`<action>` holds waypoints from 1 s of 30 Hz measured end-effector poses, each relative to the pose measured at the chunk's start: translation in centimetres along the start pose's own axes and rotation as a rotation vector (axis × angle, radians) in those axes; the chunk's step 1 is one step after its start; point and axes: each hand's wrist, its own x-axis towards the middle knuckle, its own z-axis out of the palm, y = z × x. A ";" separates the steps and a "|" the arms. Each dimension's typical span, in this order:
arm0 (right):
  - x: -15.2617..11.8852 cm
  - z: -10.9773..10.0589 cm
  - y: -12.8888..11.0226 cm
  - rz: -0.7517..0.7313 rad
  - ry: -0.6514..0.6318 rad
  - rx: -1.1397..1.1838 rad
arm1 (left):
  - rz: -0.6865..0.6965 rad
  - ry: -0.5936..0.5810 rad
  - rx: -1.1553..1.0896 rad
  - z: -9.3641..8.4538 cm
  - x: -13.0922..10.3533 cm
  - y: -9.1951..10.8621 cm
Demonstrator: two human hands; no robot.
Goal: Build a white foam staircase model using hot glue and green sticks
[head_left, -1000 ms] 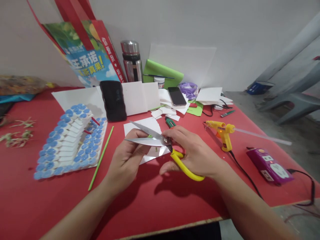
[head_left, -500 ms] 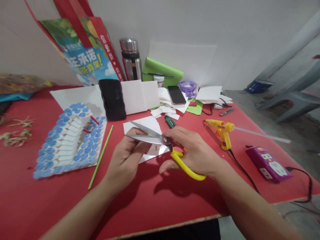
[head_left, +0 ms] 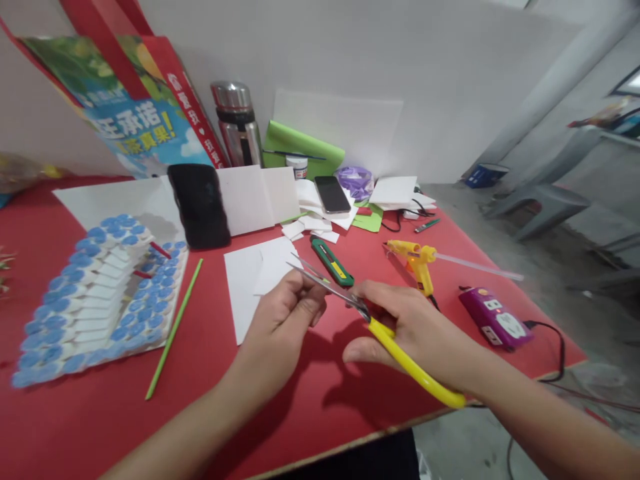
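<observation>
My right hand is wrapped around yellow-handled scissors, whose blades point left and stand a little apart. Just in front of the blades, my left hand pinches a small green piece, mostly hidden by the fingers and the metal. Below and beyond the hands lie white paper sheets on the red table. A green utility knife rests just past the scissors. On the left, a thin green stick lies beside a white model with blue discs.
A yellow glue gun with a clear glue stick and a purple power socket box are on the right. Along the back stand a black phone, a steel flask and a printed bag. Another phone lies on paper scraps.
The view has shifted right, so table items appear farther left. Both hands have come nearer, off the white paper, and the scissors have turned so their blades look narrower.
</observation>
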 end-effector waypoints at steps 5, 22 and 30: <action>-2.0 -1.4 1.2 0.170 -0.079 0.129 | -0.092 -0.052 -0.078 3.1 1.1 -0.4; -2.6 -2.9 3.8 0.562 -0.076 0.297 | -0.398 -0.203 -0.145 6.4 4.3 -2.3; -0.6 -2.7 4.9 0.431 0.019 -0.456 | -0.196 -0.281 -0.153 0.6 -0.5 -0.5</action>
